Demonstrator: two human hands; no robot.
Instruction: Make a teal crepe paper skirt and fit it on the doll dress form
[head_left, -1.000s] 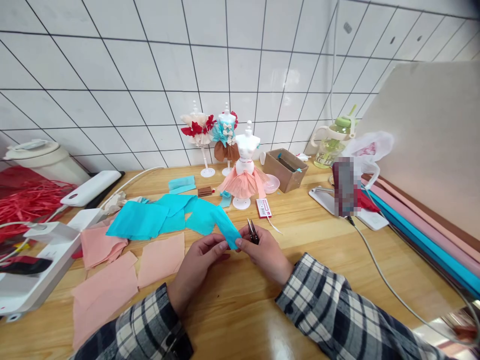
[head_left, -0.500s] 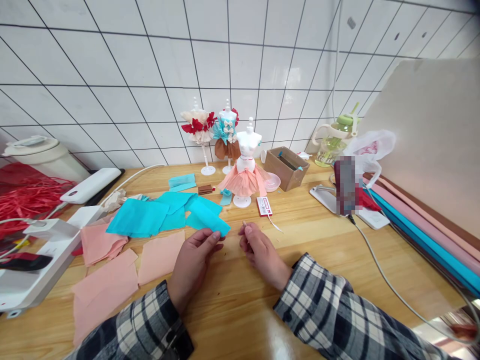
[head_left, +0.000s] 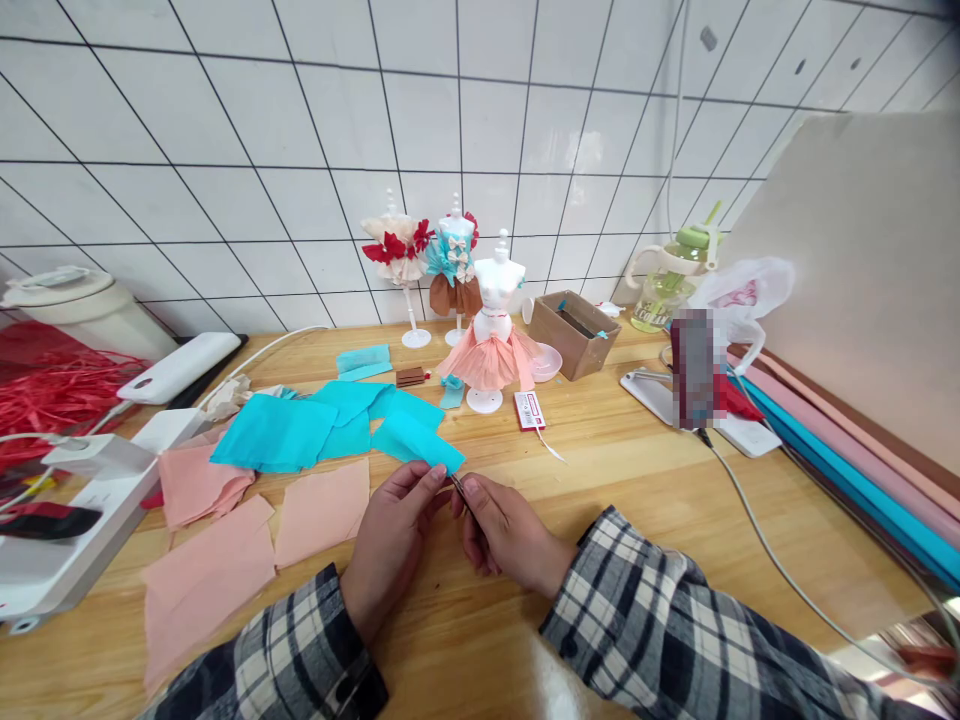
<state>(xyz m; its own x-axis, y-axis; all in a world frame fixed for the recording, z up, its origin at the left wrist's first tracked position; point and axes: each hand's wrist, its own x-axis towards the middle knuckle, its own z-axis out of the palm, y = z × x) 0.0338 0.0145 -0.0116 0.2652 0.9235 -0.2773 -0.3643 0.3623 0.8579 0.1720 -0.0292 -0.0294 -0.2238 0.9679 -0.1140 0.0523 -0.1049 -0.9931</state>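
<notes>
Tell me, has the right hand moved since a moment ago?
Yes: judged against the peach-skirted mannequin, the right hand has shifted left, nearer the turquoise crepe paper.

The turquoise crepe paper is looking matt, and the peach crepe paper is showing a dull, faintly crinkled surface. The wooden tabletop is shining smoothly over its grain. Glazed wall tiles are reflecting light, the dress form is appearing smooth white plastic, and the open box is resembling brown cardboard.
</notes>
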